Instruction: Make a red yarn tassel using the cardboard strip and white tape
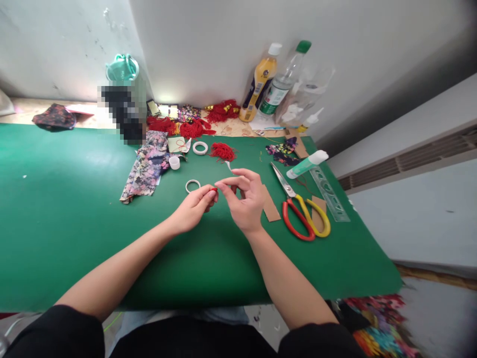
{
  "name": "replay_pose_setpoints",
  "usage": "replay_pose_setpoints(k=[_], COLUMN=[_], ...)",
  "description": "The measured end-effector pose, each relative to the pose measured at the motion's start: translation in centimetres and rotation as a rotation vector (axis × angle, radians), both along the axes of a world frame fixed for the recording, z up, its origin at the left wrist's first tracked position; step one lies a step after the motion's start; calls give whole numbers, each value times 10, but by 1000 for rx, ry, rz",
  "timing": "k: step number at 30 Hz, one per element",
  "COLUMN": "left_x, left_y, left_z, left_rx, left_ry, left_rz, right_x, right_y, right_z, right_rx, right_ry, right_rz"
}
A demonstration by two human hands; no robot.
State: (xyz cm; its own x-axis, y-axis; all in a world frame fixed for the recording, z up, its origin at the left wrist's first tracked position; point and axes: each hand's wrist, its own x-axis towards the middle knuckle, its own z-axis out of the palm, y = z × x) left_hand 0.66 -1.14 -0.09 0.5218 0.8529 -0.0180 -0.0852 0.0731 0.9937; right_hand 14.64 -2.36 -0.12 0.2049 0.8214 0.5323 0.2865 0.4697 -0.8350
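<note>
My left hand (197, 205) is closed, with a small red piece (213, 189) showing between thumb and forefinger; most of it is hidden. Close beside it, my right hand (244, 200) pinches thumb and forefinger together at the red piece. What that pinch holds, if anything, is too small to make out. A short white strip (228, 166) shows at a raised fingertip of the right hand. Beyond the hands lie a bundle of red threads (222, 151) and a white tape roll (200, 147). A thinner ring of tape (193, 186) rests by the left hand.
On the right lie red-and-yellow-handled scissors (298, 214), a glue stick (307, 165), a clear ruler (330, 194) and a cardboard piece (271, 205). Floral cloth (145, 169) and a small white cap (174, 162) are at left. Bottles (260, 82) stand along the wall.
</note>
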Motion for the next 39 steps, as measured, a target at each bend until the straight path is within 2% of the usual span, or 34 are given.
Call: replay_pose_setpoints(k=[4, 11, 14, 19, 26, 39], left_x=[-1, -1, -1, -1, 1, 1], left_y=[0, 0, 1, 1, 0, 0], left_z=[3, 4, 5, 7, 5, 5], left_rx=[17, 41, 18, -15, -57, -71], left_ry=[-33, -74, -95, -122, -135, -112], left_rz=[5, 76, 98, 113, 123, 99], right_x=[0, 3, 7, 12, 9, 9], right_y=[-2, 0, 6, 9, 7, 9], right_z=[3, 9, 7, 5, 4, 5], right_rx=[-11, -196, -242, -329, -359, -447], right_ry=[63, 330, 395, 393, 409, 423], right_rz=[24, 189, 212, 311, 452, 455])
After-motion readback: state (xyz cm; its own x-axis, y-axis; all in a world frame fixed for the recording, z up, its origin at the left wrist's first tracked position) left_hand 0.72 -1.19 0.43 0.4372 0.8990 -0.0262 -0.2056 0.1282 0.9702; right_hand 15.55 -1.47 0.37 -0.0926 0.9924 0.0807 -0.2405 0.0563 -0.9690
